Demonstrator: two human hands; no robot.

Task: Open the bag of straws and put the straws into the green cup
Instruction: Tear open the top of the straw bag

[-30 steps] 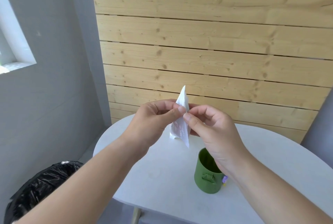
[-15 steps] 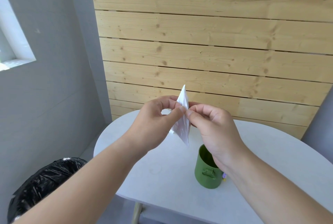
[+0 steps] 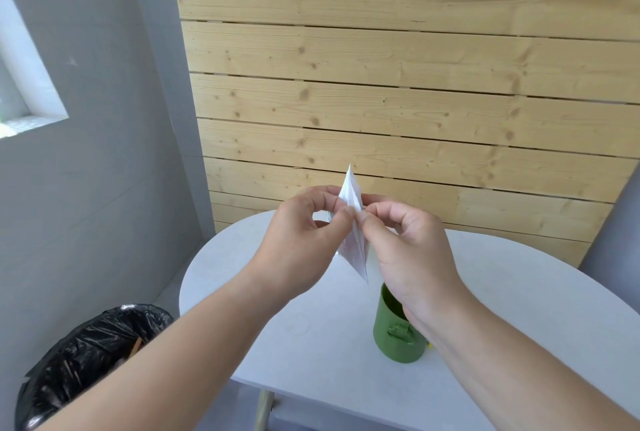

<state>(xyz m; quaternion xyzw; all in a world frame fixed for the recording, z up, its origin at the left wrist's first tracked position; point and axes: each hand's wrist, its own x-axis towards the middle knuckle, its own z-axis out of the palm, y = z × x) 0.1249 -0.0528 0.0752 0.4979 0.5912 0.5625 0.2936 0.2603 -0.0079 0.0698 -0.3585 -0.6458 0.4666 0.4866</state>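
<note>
I hold a small white plastic bag of straws (image 3: 355,247) upright in the air above the table, seen edge-on, its top corner pointing up. My left hand (image 3: 304,243) pinches the bag's near edge between thumb and fingers from the left. My right hand (image 3: 412,250) pinches the same edge from the right, thumbs almost touching. The green cup (image 3: 394,333) stands upright on the table below my right wrist, which hides part of its rim. The straws themselves are not visible inside the bag.
The white oval table (image 3: 311,326) stands against a wooden plank wall (image 3: 398,101). A bin lined with a black bag (image 3: 86,358) sits on the floor at the lower left. A grey wall with a window (image 3: 24,84) is on the left.
Both hands and the bag have risen slightly relative to the cup, and the thumbs have drawn closer together on the bag's edge. The cup has not moved.
</note>
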